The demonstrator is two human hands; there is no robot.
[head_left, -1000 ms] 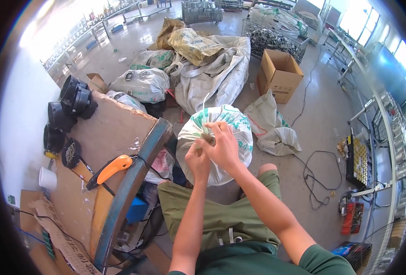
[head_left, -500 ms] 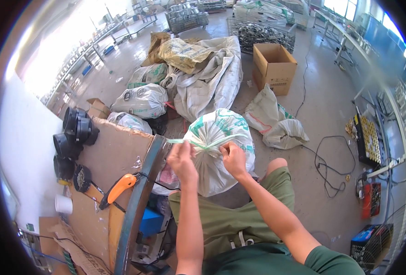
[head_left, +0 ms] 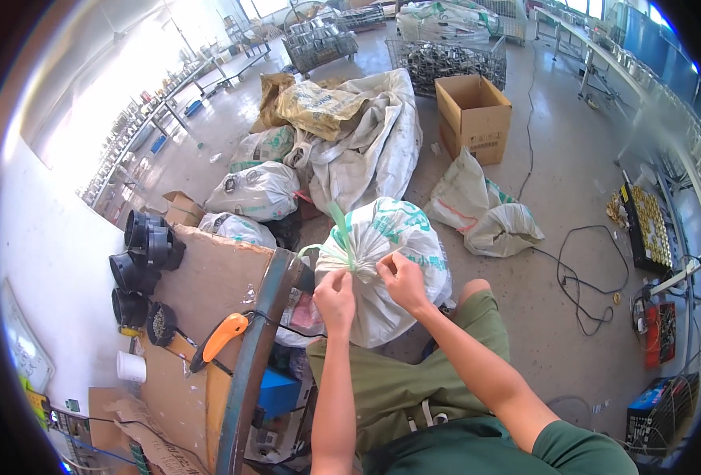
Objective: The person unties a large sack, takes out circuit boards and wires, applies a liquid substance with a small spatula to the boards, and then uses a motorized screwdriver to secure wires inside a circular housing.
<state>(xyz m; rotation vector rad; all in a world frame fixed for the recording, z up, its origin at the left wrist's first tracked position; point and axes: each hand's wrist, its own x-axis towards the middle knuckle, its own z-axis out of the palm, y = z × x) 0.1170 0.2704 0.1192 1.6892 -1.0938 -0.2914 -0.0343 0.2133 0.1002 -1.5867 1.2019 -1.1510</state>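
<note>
A full white woven sack (head_left: pixel 394 313) with green print stands between my knees, its mouth gathered into a pleated neck. Light green plastic strapping (head_left: pixel 340 229) is around that neck, one loop and loose end sticking up on the left. My left hand (head_left: pixel 335 301) pinches the strapping at the left side of the neck. On the right side, my right hand (head_left: pixel 402 281) is closed with thumb and forefinger together, a thin pale end of strapping poking out above it. The exact spot held is hidden by the fingers.
At my left is a cardboard-covered bench (head_left: pixel 216 273) with an orange-handled tool (head_left: pixel 225 336), black round parts (head_left: pixel 152 241) and a white cup (head_left: pixel 131 366). Ahead lie filled sacks (head_left: pixel 259 191), a cardboard box (head_left: pixel 477 127) and a slack sack (head_left: pixel 485 210). A black cable (head_left: pixel 580 277) loops across the floor.
My left hand has moved right and down, closer to the neck. The strapping, earlier stretched sideways, now rises upright on the left. The view has shifted slightly.
</note>
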